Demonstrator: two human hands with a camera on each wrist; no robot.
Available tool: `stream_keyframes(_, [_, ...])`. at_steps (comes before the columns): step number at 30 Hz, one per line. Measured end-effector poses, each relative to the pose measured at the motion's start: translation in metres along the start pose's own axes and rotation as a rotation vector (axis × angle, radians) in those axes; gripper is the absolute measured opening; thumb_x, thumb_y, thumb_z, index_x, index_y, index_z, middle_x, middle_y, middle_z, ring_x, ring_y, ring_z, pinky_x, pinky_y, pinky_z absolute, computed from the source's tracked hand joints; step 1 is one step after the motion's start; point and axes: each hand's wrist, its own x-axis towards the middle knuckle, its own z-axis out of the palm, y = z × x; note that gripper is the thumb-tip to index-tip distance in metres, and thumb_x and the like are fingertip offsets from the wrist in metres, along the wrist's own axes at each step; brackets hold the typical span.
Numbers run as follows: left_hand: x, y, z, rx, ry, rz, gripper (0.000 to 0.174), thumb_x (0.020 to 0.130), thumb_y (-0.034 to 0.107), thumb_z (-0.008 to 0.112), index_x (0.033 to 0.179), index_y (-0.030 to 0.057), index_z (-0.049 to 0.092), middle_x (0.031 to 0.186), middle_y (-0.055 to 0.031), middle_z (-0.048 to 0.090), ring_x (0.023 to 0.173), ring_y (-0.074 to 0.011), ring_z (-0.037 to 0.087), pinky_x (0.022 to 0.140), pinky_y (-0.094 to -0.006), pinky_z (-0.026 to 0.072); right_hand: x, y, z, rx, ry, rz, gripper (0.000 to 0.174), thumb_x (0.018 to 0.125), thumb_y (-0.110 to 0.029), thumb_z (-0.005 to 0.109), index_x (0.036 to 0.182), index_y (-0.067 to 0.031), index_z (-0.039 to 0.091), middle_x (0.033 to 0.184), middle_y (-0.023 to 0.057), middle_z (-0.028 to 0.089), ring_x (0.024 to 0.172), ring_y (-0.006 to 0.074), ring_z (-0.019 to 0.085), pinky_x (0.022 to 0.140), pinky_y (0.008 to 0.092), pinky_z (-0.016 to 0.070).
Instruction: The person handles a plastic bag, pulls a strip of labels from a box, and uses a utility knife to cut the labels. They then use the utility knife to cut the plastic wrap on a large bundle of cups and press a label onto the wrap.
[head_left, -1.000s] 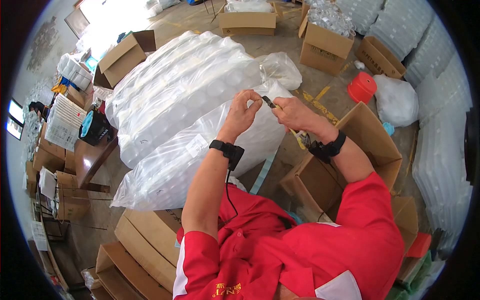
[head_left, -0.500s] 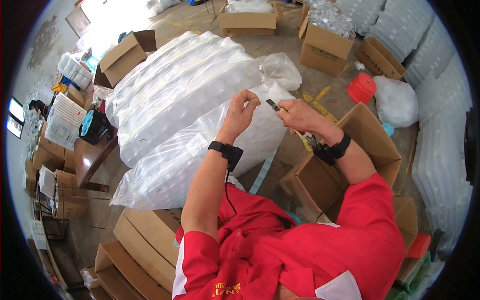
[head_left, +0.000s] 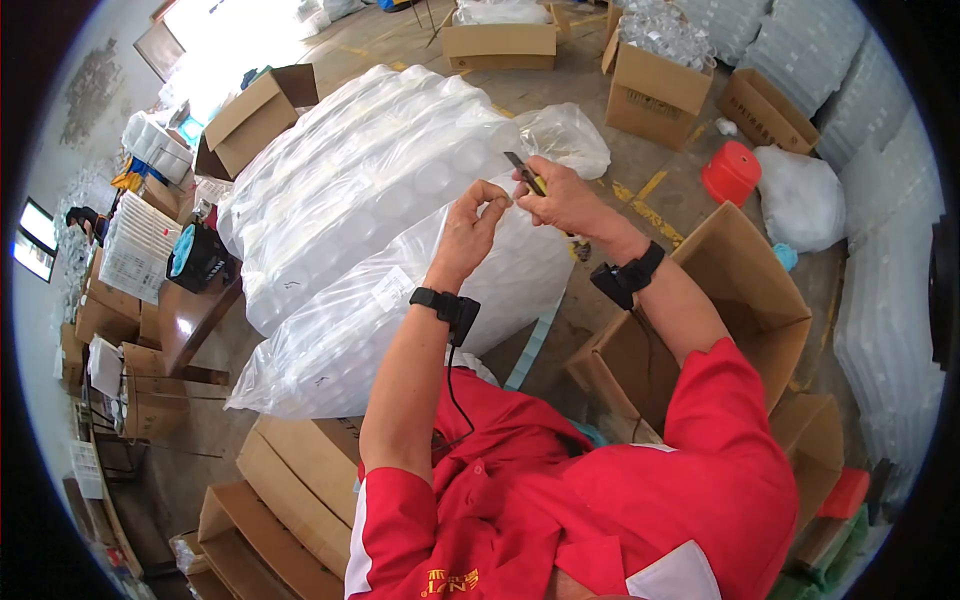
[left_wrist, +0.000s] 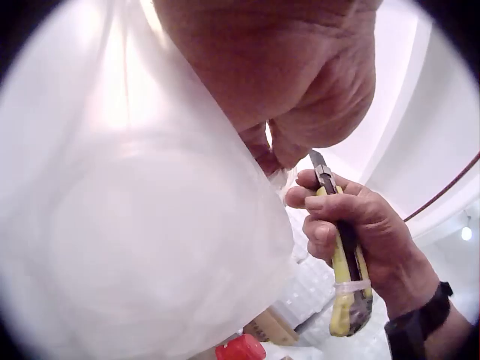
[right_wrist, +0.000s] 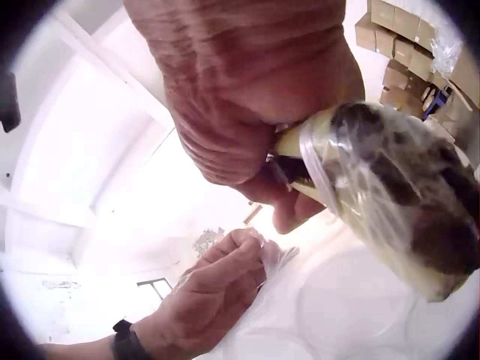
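My right hand grips a yellow and black utility knife, its blade pointing past the fingers. Clear film is wrapped round the knife's butt end, seen close up in the right wrist view. Thumb and fingers of my left hand pinch a gathered bit of clear plastic bag. Both hands are close together above a large plastic-wrapped bundle of round, translucent containers. In the left wrist view, the blade tip shows right beside the left hand's fingers.
Behind lies another wrapped bundle in rows. An open cardboard box stands to the right, with a red tub and white bag beyond. Flattened cardboard lies at lower left, and a brown table further left.
My right hand has moved left and slightly up to the left hand, turning the knife so its blade points up and left. The left hand has barely moved.
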Motion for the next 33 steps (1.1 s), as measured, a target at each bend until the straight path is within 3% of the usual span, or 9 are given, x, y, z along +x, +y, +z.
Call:
stream_keyframes(3, [0.0, 0.0, 0.0, 0.003, -0.002, -0.008, 0.012, 0.103, 0.012, 0.062, 0.1, 0.0008, 0.064, 0.099, -0.0044, 0.071, 0.101, -0.0134, 0.062, 0.096, -0.0314, 0.0476, 0.006, 0.012, 0.01, -0.075, -0.001, -0.018, 0.026, 0.088, -0.01, 0.066, 0.111, 0.0016, 0.062, 0.082, 0.0091, 0.07, 0.063, 0.0175, 0.069, 0.061, 0.033, 0.056])
stream_keyframes(5, [0.002, -0.007, 0.001, -0.031, 0.037, 0.02, 0.01, 0.103, 0.01, 0.062, 0.101, 0.001, 0.064, 0.101, -0.004, 0.07, 0.101, -0.013, 0.062, 0.096, -0.031, 0.0476, 0.009, 0.024, 0.014, -0.298, 0.157, -0.3, 0.026, 0.089, -0.009, 0.066, 0.112, 0.0009, 0.061, 0.082, 0.0039, 0.068, 0.061, 0.0127, 0.065, 0.058, 0.0284, 0.053])
stream_keyframes(9, [0.002, -0.018, 0.0, -0.008, 0.056, 0.028, 0.008, 0.103, 0.008, 0.061, 0.104, 0.0018, 0.065, 0.103, -0.0034, 0.07, 0.102, -0.0123, 0.061, 0.095, -0.0301, 0.0475, 0.008, 0.019, 0.011, -0.261, 0.116, -0.216, 0.025, 0.089, -0.007, 0.064, 0.113, 0.0008, 0.062, 0.084, 0.0047, 0.068, 0.063, 0.014, 0.066, 0.06, 0.0284, 0.0533])
stream_keyframes(11, [0.001, -0.021, -0.001, -0.176, 0.055, -0.021, 0.008, 0.104, 0.008, 0.061, 0.108, 0.0026, 0.065, 0.105, -0.0033, 0.07, 0.103, -0.0115, 0.061, 0.096, -0.0292, 0.0472, 0.01, 0.021, 0.003, -0.053, -0.023, -0.131, 0.025, 0.09, -0.007, 0.064, 0.113, 0.0019, 0.062, 0.089, 0.0059, 0.068, 0.066, 0.0131, 0.066, 0.06, 0.0281, 0.0528])
stream_keyframes(14, [0.0, -0.021, -0.002, -0.347, 0.045, -0.06, 0.009, 0.105, 0.008, 0.06, 0.111, 0.0032, 0.065, 0.107, -0.0033, 0.07, 0.104, -0.0116, 0.062, 0.099, -0.0289, 0.0464, 0.013, 0.02, -0.005, 0.049, -0.074, 0.011, 0.027, 0.09, -0.008, 0.065, 0.115, 0.003, 0.062, 0.092, 0.006, 0.067, 0.066, 0.0117, 0.065, 0.06, 0.0277, 0.0525])
stream_keyframes(21, [0.004, -0.021, -0.004, -0.423, 0.044, -0.076, 0.008, 0.104, 0.007, 0.06, 0.109, 0.0035, 0.066, 0.108, -0.004, 0.07, 0.109, -0.0123, 0.061, 0.103, -0.0301, 0.0448, 0.017, 0.026, -0.003, -0.004, -0.065, -0.029, 0.026, 0.091, -0.01, 0.066, 0.113, 0.0033, 0.063, 0.087, 0.0041, 0.065, 0.062, 0.0105, 0.06, 0.06, 0.0279, 0.0519])
stream_keyframes(26, [0.004, -0.019, -0.006, -0.401, -0.011, -0.032, 0.009, 0.104, 0.005, 0.059, 0.108, 0.0038, 0.066, 0.113, -0.0051, 0.07, 0.12, -0.016, 0.059, 0.111, -0.0341, 0.0401, 0.022, 0.034, 0.0, -0.161, -0.023, -0.111, 0.027, 0.092, -0.014, 0.066, 0.113, 0.0031, 0.063, 0.082, 0.0048, 0.064, 0.061, 0.0118, 0.06, 0.059, 0.0288, 0.0506])
stream_keyframes(33, [0.005, -0.02, -0.01, -0.364, 0.017, -0.079, 0.009, 0.104, 0.007, 0.058, 0.107, 0.0043, 0.066, 0.117, -0.0055, 0.07, 0.123, -0.017, 0.058, 0.111, -0.0342, 0.0401, 0.023, 0.037, -0.001, -0.114, -0.034, -0.077, 0.027, 0.091, -0.015, 0.066, 0.112, 0.0022, 0.064, 0.081, 0.0061, 0.065, 0.06, 0.0126, 0.06, 0.059, 0.0303, 0.051])
